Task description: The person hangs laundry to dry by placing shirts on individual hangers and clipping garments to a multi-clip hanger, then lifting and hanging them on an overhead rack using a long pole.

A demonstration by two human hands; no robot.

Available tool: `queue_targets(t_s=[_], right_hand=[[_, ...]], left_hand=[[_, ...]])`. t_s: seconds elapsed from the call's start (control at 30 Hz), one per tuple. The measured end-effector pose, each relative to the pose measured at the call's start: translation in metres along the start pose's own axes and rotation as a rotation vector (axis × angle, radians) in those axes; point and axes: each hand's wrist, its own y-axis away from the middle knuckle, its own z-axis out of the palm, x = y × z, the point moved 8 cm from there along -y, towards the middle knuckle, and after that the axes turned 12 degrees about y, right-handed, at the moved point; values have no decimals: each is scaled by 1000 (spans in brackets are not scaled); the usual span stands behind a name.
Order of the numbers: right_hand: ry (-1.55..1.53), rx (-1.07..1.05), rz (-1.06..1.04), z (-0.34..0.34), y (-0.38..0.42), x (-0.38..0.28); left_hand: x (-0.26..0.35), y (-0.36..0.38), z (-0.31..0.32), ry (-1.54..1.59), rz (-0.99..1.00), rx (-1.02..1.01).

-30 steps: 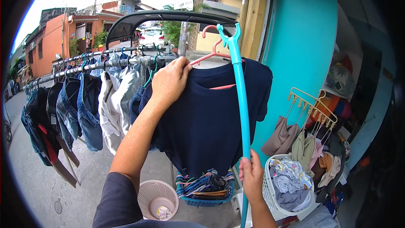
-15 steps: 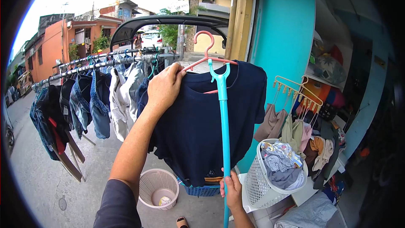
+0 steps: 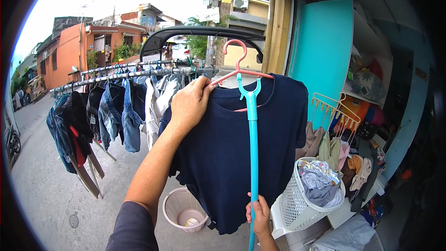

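A navy T-shirt (image 3: 218, 158) hangs in front of me on a pink plastic hanger (image 3: 238, 60). My left hand (image 3: 191, 102) is closed on the hanger's left arm, right at the shirt's neckline. Lower down, my right hand (image 3: 260, 216) wraps round a turquoise pole (image 3: 253, 158). The pole stands nearly upright in front of the shirt, and its forked tip overlaps the hanger just below the hook. Nothing is hung on the hook.
At left, a clothes rail (image 3: 111, 76) carries denim and other garments. A pale laundry basket (image 3: 174, 209) stands on the ground. On the right are a white basket (image 3: 288, 209) full of clothes, a clip hanger (image 3: 337, 107) and a turquoise door (image 3: 323, 46).
My view has shifted, so the rail and baskets sit further right. The shirt's hem now hides the blue basket below it. Both hands keep their grips.
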Motion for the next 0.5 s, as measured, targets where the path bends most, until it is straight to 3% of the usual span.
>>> queue_targets(t_s=[0.17, 0.3, 0.4, 0.5], right_hand=[[-23, 21, -50, 41, -6, -5], [-79, 27, -100, 76, -13, -9], [-46, 165, -135, 87, -23, -14], [-45, 223, -192, 98, -46, -54]], left_hand=[[-26, -5, -28, 40, 64, 39], [-44, -11, -45, 80, 68, -42], [-28, -9, -74, -29, 402, 63], [-20, 31, -79, 274, 422, -4]])
